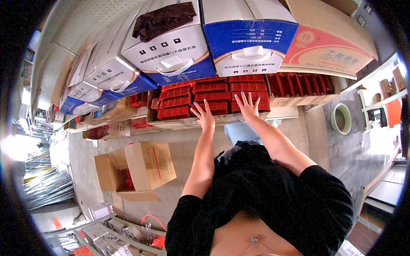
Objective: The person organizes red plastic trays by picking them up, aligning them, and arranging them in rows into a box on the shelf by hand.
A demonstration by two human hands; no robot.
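Observation:
Stacked red blocks (210,97) fill an open cardboard box (179,123) in front of the body. Over the front of the middle stacks lies my left hand (205,115), its fingers spread and holding nothing. My right hand (248,106) rests with fingers apart at the front of the right-hand stack, also holding nothing. Both hands seem to touch the blocks or hover just over them. More red pieces (301,85) stand in rows in a box to the right.
White and blue cartons (252,36) line the shelf above, with a dark cloth (164,20) on one. A brown carton (329,47) stands right of them. An open cardboard box (151,166) sits on the floor at left. A green bucket (347,119) stands at right.

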